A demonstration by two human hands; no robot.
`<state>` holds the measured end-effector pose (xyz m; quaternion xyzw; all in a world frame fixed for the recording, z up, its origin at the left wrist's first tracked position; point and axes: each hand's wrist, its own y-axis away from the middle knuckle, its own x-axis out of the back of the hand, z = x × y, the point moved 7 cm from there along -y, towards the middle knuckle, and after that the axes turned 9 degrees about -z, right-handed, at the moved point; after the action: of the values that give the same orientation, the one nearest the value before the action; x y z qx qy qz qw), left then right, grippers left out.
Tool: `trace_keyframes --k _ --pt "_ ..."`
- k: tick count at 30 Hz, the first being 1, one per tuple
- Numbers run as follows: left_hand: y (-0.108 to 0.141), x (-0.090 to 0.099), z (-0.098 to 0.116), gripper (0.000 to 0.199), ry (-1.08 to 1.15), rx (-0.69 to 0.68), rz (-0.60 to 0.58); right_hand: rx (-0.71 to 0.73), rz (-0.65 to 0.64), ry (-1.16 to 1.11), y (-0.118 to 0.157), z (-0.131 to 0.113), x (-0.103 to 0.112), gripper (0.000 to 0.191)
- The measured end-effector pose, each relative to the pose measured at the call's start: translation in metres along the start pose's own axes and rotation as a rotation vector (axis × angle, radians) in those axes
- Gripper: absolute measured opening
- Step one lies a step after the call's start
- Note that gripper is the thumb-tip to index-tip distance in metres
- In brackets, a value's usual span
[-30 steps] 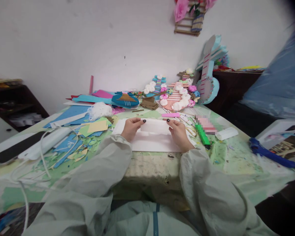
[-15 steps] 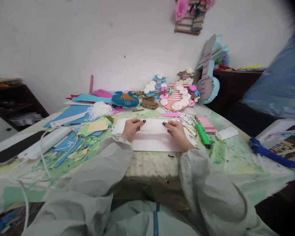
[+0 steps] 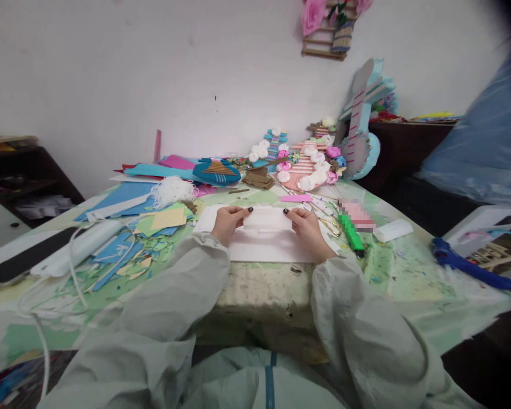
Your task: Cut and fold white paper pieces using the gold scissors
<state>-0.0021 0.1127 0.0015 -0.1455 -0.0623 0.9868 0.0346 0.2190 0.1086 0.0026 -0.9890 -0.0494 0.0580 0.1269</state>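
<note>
A small white paper piece [image 3: 267,218] is stretched between my two hands, a little above the table. Its left end is pinched between the thumb and fingers of my left hand [image 3: 229,223]. My right hand [image 3: 308,230] grips the other end in the same way. Beneath it lies a larger white sheet [image 3: 272,250], partly covered by my hands and wrists. The held piece seems to have a fold along its lower edge, though white on white makes this hard to see.
Blue and green paper scraps [image 3: 148,250], a white power strip [image 3: 78,247] with its cord and a dark phone-like slab [image 3: 33,255] lie left. To the right are a green utility knife [image 3: 349,233], a white roll [image 3: 393,230] and a blue-handled tool [image 3: 472,266]. Paper crafts [image 3: 306,165] stand behind.
A strip along the lower edge of the held paper now looks folded. My right thumb has shifted very slightly to the right. My left hand is almost unmoved.
</note>
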Motion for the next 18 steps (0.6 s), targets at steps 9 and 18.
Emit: trace_keyframes --k 9,18 --pt "0.0 0.0 -0.002 0.036 0.037 0.019 -0.014 0.016 0.015 0.06 -0.004 0.003 0.005 0.034" --pt "0.001 0.0 -0.003 0.038 0.014 0.027 0.005 0.016 0.068 0.153 0.004 -0.01 0.004 0.036"
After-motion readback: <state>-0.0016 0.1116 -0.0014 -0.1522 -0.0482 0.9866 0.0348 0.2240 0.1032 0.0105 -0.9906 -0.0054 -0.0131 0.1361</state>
